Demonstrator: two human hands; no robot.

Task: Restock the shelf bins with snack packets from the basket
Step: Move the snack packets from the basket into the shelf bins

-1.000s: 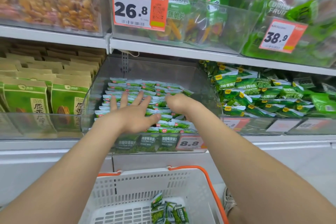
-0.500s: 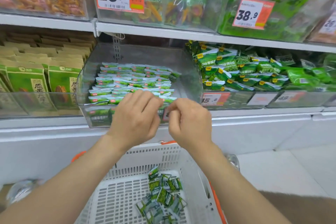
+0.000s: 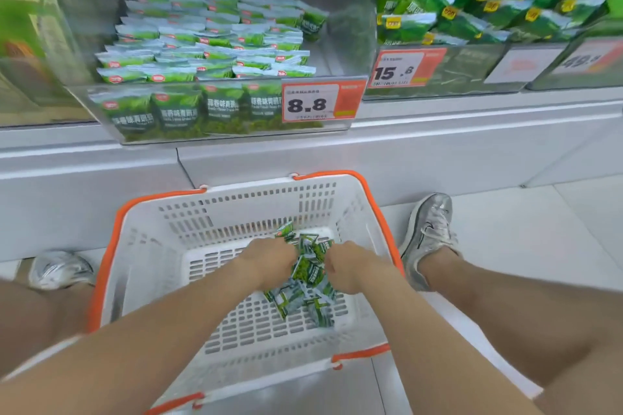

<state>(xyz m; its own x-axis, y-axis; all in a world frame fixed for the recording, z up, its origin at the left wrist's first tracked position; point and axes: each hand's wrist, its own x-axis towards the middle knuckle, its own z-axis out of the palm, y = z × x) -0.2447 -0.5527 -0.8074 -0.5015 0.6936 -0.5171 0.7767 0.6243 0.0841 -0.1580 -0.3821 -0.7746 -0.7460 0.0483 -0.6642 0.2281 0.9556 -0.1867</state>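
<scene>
A white basket with an orange rim (image 3: 236, 212) stands on the floor below the shelf. A small pile of green snack packets (image 3: 308, 283) lies on its bottom. My left hand (image 3: 269, 263) and my right hand (image 3: 350, 268) are both inside the basket, one on each side of the pile. Their fingers curl into the packets, and the fingertips are hidden. Above, the clear shelf bin (image 3: 350, 27) with the 8.8 price tag (image 3: 317, 104) holds several rows of the same green packets (image 3: 209, 44).
To the right, a neighbouring bin with a 15.8 tag (image 3: 401, 69) is heaped with larger green packets (image 3: 472, 0). The white shelf base (image 3: 404, 152) runs behind the basket. My shoes stand on either side, the left shoe (image 3: 59, 268) and the right shoe (image 3: 429, 232).
Both hands left the 8.8 bin, dropped past its front edge and went down into the basket onto the packet pile. The view tilted downward with them.
</scene>
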